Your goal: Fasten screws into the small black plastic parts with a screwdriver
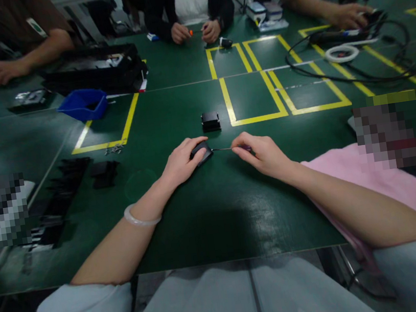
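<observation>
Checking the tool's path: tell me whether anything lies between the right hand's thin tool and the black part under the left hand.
Nothing visible does. The thin tool in the right hand runs straight to the black part held by the left hand. The small black box lies beyond them, apart.

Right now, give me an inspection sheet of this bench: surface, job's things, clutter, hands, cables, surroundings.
Surface: green table, marked with yellow tape rectangles.
Job's things: small black part on the table; thin tool with its tip at that part; black box just beyond, untouched.
Clutter: blue bin, black tray, loose black pieces, small metal bits, pink cloth, white ring.
Hands: left hand closed over the part; right hand pinching the tool.
Cables: black cables looped at the far right.
Surroundings: co-workers' hands at the far edge.
</observation>
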The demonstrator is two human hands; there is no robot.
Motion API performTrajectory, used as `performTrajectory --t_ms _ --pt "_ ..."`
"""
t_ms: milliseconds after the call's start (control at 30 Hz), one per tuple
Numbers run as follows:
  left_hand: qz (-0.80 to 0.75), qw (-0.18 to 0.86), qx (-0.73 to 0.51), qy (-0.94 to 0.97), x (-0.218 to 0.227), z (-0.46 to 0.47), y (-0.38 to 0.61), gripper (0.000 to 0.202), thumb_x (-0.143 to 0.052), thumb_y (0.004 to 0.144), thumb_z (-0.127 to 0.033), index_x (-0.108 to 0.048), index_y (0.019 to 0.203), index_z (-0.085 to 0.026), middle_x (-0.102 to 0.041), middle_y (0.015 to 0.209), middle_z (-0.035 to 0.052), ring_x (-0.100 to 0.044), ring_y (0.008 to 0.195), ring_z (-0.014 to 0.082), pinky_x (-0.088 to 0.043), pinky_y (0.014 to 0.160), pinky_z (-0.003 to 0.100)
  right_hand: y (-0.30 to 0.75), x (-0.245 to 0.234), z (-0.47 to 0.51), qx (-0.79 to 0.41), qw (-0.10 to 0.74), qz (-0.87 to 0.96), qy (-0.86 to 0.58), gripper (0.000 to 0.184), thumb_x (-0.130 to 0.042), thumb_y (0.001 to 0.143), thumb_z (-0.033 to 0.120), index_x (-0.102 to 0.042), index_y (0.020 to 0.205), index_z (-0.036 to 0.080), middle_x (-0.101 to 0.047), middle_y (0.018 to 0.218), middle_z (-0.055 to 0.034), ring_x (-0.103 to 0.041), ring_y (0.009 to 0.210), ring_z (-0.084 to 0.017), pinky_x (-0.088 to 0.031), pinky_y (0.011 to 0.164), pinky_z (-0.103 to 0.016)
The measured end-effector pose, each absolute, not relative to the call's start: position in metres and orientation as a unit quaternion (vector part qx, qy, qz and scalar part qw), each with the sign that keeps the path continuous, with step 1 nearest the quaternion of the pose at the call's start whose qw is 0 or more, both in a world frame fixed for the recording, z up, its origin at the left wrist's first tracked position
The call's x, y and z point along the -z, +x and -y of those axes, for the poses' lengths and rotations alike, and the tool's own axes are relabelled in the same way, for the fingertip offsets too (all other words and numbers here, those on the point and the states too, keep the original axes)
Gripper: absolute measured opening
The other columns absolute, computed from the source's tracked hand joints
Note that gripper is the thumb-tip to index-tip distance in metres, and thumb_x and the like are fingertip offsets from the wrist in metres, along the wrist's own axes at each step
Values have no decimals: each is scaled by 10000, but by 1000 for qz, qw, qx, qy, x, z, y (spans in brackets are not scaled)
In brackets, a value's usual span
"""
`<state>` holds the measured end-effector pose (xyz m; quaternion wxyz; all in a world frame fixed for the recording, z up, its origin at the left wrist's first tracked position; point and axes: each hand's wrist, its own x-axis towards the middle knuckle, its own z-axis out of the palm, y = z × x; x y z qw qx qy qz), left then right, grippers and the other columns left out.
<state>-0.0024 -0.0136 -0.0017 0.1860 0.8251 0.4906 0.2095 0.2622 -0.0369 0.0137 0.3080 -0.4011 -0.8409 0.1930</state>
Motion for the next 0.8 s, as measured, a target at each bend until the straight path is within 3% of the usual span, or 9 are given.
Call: performTrajectory --t_ms 167,400,633,800 --pt "-491 185 -209 826 2 13 -3 504 -391 1025 -501 -571 1403 -220 -640 1228 88 -613 1126 264 -468 975 396 261 -15 39 -183 331 844 -380 150 -462 987 283 -573 1050 205 -678 915 -57 -629 762 -170 -444 707 -284" --pt "-491 186 -207 826 1 14 -3 507 -383 1026 -507 -572 1401 -222 -635 1253 90 -613 1135 265 -470 976 393 262 -15 38 -199 295 843 -404 214 -465 998 366 -593 1015 197 -679 852 -54 -631 718 -182 -443 695 -300" --pt "-490 186 -212 825 1 14 -2 505 -388 1025 -503 -572 1400 -220 -636 1265 91 -610 1149 268 -466 991 397 261 -15 40 -188 327 846 -377 156 -474 983 298 -574 1068 214 -694 941 -58 -648 799 -179 -457 727 -291" --pt "-490 185 -207 826 0 15 -2 511 -380 1028 -512 -568 1403 -220 -636 1254 91 -613 1135 265 -470 983 394 262 -17 38 -202 299 845 -394 194 -480 997 377 -591 990 218 -670 828 -31 -614 713 -168 -436 685 -282"
